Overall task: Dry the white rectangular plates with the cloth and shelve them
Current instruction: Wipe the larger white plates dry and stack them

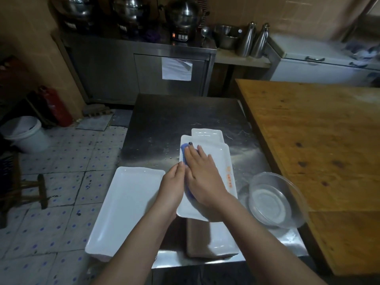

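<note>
A white rectangular plate (220, 161) with orange print lies on top of other white plates on the steel table (185, 116). My right hand (202, 171) presses flat on a blue cloth (183, 152) inside this plate, fingers straight. My left hand (172, 186) grips the plate's left rim. Another white plate (207, 135) sticks out beyond it at the far end. One more plate (224, 239) shows under my right forearm near the front edge. A separate white plate (125, 210) lies to the left, overhanging the table's left edge.
A clear glass bowl (273, 200) sits at the table's right, beside a wooden table (318, 140). A brown board (197, 237) lies under the plates. Steel cabinets with pots stand behind. A white bucket (24, 134) and red extinguisher (55, 105) stand on the tiled floor at left.
</note>
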The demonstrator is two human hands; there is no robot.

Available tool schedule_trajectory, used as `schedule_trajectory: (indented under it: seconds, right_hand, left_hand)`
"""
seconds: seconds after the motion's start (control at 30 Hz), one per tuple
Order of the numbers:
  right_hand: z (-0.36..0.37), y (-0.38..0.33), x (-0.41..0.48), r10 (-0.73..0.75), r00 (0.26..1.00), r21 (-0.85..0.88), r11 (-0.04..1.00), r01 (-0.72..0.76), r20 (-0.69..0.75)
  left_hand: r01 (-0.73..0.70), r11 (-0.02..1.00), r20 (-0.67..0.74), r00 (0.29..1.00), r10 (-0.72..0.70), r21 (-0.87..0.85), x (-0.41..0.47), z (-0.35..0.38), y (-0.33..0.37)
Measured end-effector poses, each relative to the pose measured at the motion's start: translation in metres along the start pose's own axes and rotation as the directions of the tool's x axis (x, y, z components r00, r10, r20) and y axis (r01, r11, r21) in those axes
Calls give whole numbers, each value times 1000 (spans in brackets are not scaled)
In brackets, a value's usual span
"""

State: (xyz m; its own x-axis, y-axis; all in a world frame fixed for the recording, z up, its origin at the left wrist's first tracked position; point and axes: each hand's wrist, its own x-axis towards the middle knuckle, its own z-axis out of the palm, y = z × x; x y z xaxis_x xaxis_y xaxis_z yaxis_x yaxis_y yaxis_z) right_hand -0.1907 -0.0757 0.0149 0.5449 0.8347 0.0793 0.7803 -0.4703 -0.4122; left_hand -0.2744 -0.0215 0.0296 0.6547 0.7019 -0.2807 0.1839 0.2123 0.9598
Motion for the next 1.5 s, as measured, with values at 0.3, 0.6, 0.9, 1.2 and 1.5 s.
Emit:
schedule_trajectory:
  seconds: [0.3, 0.6, 0.9, 1.2, 1.5]
  right_hand:
    - [6, 41, 25, 223, 973, -279, 932, -233, -67]
    - [17, 32, -26, 220, 975, -216, 951, -224, -43]
    - [-6, 62, 20, 345, 930, 5, 938, -347, -130]
    - [24, 55, -23, 253, 967, 125, 961, -247, -30]
    - [-4, 52, -1, 294, 950, 128, 952, -279, -109]
  left_hand:
    - [-6, 1000, -62, 998, 7, 16, 9, -9, 2]
    - [-55, 994, -130, 989, 67, 94, 21, -11, 10]
    - [-46, 997, -68, 996, 50, 60, 15, 3, 5]
    - [-28, 998, -138, 990, 35, 47, 25, -4, 8]
    - [14, 997, -128, 991, -23, -70, 23, -4, 14]
